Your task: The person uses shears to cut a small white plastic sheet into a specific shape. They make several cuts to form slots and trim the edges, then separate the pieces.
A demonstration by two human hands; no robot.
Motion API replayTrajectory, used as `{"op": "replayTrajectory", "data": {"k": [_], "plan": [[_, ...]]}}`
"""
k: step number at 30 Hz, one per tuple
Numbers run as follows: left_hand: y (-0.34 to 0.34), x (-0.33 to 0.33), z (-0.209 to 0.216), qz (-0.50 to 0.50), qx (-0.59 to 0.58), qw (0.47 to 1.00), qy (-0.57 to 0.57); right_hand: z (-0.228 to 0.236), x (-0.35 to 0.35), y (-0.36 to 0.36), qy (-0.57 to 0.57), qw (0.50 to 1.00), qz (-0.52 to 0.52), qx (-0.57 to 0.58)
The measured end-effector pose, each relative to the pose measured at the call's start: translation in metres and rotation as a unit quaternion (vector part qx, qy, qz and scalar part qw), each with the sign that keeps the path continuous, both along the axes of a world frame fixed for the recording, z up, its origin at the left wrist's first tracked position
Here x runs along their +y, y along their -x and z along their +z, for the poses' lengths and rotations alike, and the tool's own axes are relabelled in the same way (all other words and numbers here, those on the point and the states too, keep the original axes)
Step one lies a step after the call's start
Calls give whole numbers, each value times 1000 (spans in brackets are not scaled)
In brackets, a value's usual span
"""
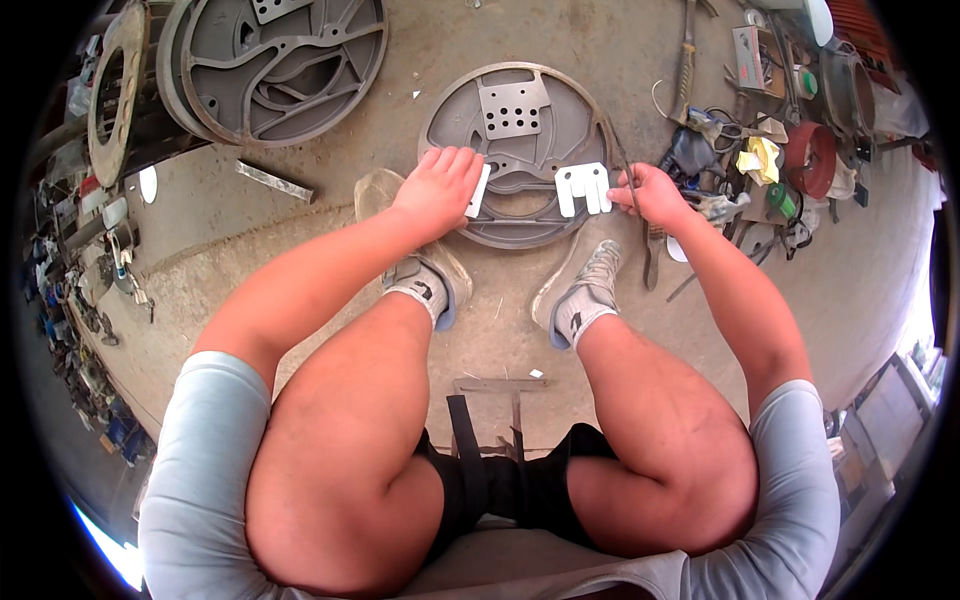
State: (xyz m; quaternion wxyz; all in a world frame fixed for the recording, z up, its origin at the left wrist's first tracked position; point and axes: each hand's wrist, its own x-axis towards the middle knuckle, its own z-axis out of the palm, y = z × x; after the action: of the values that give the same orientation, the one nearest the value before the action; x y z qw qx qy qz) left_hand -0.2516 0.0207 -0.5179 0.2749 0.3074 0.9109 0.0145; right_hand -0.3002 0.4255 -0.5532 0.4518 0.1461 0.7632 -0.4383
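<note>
A round grey cast-metal wheel (575,110) lies on the floor between and beyond my feet. A flat plate with several round holes (512,98) rests on its far part. My left hand (438,190) reaches over the wheel's near left edge, its fingers together and bent over a white plate (479,190), mostly hidden under them. Toward the wheel's right edge lies a white slotted plate (570,190). My right hand (650,194) is closed around a long, thin dark strip (632,172). The fingertips of that hand reach the slotted plate's right edge.
More cast wheels (345,60) stand at the far left, with a metal ring (112,100) beside them. A short metal bar (275,181) lies left of my hand. Tools, cables, a yellow cloth (760,160) and a red round part (812,160) clutter the right.
</note>
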Motion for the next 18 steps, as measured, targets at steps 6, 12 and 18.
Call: {"op": "replayTrajectory", "data": {"k": [6, 12, 18], "plan": [[-7, 4, -5, 47, 7, 999, -7, 8, 5, -13, -5, 997, -77, 8], [-6, -1, 0, 68, 13, 997, -44, 44, -14, -17, 50, 979, -191, 40], [4, -7, 36, 213, -70, 942, -251, 76, -42, -21, 102, 963, -236, 79]]}}
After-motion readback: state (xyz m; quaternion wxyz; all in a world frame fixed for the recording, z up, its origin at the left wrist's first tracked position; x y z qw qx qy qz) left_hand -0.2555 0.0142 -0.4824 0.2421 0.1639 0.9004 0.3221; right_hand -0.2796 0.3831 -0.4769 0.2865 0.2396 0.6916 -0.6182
